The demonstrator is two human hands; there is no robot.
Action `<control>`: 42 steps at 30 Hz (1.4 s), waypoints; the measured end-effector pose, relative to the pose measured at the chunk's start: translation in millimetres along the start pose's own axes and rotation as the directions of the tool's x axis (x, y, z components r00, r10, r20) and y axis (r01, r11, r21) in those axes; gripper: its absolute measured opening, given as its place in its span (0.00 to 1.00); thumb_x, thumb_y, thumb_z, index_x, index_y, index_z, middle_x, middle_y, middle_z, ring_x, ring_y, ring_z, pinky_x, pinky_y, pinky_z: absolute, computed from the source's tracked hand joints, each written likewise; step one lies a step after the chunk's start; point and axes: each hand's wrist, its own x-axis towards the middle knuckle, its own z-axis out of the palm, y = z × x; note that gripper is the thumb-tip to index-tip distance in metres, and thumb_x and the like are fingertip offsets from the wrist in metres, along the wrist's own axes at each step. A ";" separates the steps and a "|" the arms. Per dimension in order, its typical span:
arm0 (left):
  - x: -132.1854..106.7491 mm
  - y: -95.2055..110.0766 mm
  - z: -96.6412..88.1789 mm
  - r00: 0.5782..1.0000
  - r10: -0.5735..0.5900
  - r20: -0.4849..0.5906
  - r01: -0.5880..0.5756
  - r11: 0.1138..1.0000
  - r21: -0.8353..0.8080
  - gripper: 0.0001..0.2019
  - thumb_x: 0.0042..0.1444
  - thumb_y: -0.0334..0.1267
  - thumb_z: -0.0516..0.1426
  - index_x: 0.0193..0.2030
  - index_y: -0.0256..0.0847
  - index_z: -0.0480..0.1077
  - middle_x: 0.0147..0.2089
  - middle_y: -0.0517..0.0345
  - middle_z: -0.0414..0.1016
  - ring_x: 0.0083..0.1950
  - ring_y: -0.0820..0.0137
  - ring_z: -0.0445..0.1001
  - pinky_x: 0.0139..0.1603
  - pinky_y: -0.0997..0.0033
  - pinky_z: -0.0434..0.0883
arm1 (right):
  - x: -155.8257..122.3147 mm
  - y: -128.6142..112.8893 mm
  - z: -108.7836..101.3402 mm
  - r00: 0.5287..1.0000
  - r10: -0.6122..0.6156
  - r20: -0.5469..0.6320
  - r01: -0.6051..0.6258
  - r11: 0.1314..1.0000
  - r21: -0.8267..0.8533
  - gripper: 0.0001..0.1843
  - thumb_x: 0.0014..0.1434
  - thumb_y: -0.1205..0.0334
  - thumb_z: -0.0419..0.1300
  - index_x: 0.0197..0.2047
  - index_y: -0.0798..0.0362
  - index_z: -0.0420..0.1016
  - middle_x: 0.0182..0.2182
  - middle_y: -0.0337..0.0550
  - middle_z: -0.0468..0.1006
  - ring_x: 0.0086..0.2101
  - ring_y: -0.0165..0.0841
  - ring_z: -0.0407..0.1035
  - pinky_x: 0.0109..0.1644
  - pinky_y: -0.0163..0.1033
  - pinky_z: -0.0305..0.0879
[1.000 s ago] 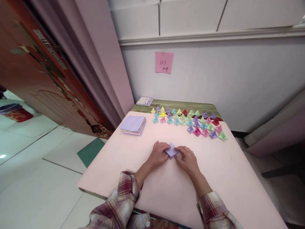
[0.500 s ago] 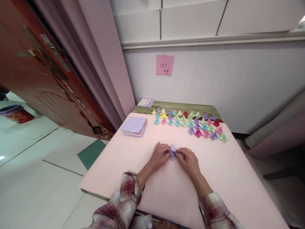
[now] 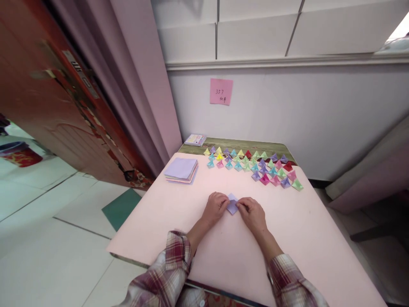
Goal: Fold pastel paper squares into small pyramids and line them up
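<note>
A small folded piece of purple origami paper [image 3: 232, 205] lies near the middle of the pink-covered table [image 3: 233, 256]. My left hand [image 3: 216, 205] pinches its left corner between thumb and fingers. On the opposite side, my right hand [image 3: 253, 212] grips the right corner the same way. The paper's top and bottom points show between my fingertips; the side corners are hidden by them. Beyond my hands stand rows of small folded paper pieces [image 3: 264, 179] in many colours. To the left is a stack of square paper sheets [image 3: 181, 169], a purple one on top.
A pack of paper [image 3: 195, 140] sits at the table's far left corner, on the uncovered green strip [image 3: 246, 143]. A pink note [image 3: 221, 91] is stuck on the wall. At left are a red door [image 3: 79, 106], a curtain [image 3: 140, 76] and a green sheet [image 3: 121, 208] on the floor.
The purple paper's middle now looks flatter, where raised folds showed before. Both hands stay at its side corners, and the view has shifted slightly.
</note>
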 end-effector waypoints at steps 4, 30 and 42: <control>3.6 -0.9 4.3 0.995 -0.064 -0.078 0.071 0.994 0.085 0.06 0.59 0.36 0.55 0.32 0.42 0.72 0.36 0.57 0.73 0.42 0.67 0.69 0.48 0.64 0.64 | 4.3 -5.1 1.7 0.996 0.082 -0.023 -0.083 0.996 -0.036 0.12 0.58 0.53 0.56 0.30 0.48 0.76 0.32 0.39 0.76 0.34 0.33 0.68 0.36 0.36 0.58; 2.4 6.4 2.6 0.975 -0.134 -0.177 0.171 0.961 0.217 0.08 0.55 0.31 0.56 0.42 0.41 0.67 0.43 0.53 0.68 0.48 0.61 0.66 0.50 0.59 0.65 | 10.0 -12.4 9.6 0.975 0.187 -0.117 -0.202 0.971 -0.131 0.10 0.60 0.54 0.54 0.35 0.50 0.71 0.38 0.40 0.72 0.29 0.30 0.66 0.33 0.36 0.57; -0.6 17.4 4.6 0.997 0.073 0.034 -0.080 0.921 0.382 0.15 0.60 0.24 0.50 0.46 0.47 0.69 0.44 0.57 0.74 0.53 0.63 0.66 0.66 0.43 0.43 | 2.8 -17.0 12.4 0.995 -0.093 -0.029 0.077 0.937 -0.341 0.14 0.62 0.68 0.51 0.43 0.47 0.77 0.40 0.42 0.76 0.36 0.33 0.68 0.41 0.37 0.56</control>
